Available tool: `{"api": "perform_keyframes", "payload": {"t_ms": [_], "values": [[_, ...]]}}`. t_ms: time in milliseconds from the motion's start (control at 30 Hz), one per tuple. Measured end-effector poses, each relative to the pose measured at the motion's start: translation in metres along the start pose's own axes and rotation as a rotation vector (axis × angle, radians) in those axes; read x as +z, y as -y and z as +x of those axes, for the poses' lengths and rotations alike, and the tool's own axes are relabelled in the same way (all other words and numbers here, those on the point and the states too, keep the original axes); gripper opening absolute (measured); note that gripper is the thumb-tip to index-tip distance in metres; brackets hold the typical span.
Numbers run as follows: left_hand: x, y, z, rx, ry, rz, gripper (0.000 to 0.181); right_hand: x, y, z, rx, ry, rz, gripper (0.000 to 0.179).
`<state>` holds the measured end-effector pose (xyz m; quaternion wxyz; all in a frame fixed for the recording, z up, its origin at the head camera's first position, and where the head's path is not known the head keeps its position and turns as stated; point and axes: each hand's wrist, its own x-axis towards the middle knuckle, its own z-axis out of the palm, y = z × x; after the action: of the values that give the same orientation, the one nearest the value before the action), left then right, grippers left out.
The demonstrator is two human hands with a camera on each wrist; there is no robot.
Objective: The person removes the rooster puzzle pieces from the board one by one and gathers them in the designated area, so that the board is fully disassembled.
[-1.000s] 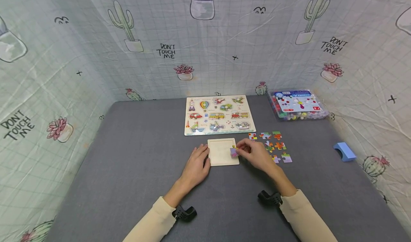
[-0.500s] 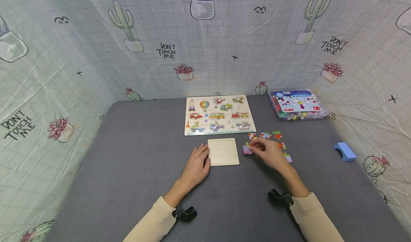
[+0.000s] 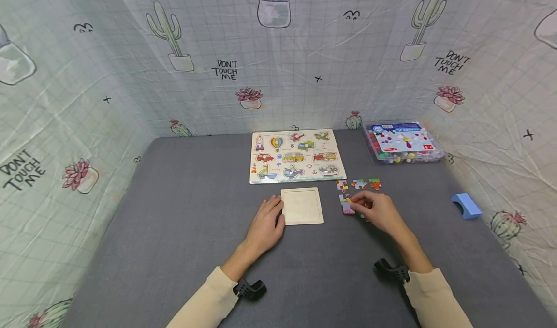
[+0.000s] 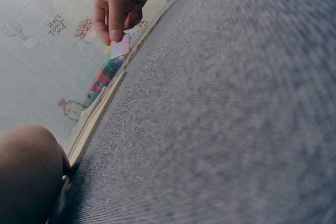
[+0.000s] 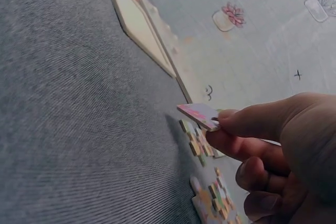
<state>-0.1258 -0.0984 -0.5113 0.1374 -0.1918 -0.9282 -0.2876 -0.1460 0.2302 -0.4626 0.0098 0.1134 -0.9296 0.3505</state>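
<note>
My right hand (image 3: pixel 379 213) pinches a small purple and pink jigsaw piece (image 3: pixel 346 207) between thumb and fingertips. In the right wrist view the held piece (image 5: pixel 198 115) is tilted above the table, with other jigsaw pieces (image 5: pixel 216 199) lying beyond and below it. A top row of pieces (image 3: pixel 359 184) shows past the fingers in the head view; the hand covers most of the rest. To the left lies a square wooden puzzle tray (image 3: pixel 302 207) with a raised rim and a bare inside. My left hand (image 3: pixel 264 224) rests at its left edge, fingers extended.
Behind the tray lies a larger wooden picture board (image 3: pixel 296 156) with vehicle shapes. A clear plastic box (image 3: pixel 404 144) of colourful parts stands at the back right. A blue arch block (image 3: pixel 467 206) sits on the grey table (image 3: pixel 183 231) near its right edge.
My right hand has moved right with the purple jigsaw piece, from over the tray's right edge to over the loose pieces. The left hand and tray have stayed in place.
</note>
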Motion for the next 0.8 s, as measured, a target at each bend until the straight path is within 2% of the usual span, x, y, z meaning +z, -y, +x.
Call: {"api": "perform_keyframes", "payload": {"t_ms": [133, 533, 800], "values": [[-0.0012, -0.0006, 0.0, -0.001, 0.003, 0.003, 0.036, 0.0003, -0.0032, -0.0017, 0.005, 0.046, -0.026, 0.01], [0.0007, 0.0009, 0.0001, -0.005, 0.012, -0.002, 0.036, -0.0034, -0.0052, -0.0028, 0.022, 0.103, -0.015, 0.01], [0.0004, 0.0005, -0.0001, -0.01, 0.013, 0.0, 0.036, -0.0005, -0.0082, -0.002, -0.032, 0.111, -0.056, 0.007]]}}
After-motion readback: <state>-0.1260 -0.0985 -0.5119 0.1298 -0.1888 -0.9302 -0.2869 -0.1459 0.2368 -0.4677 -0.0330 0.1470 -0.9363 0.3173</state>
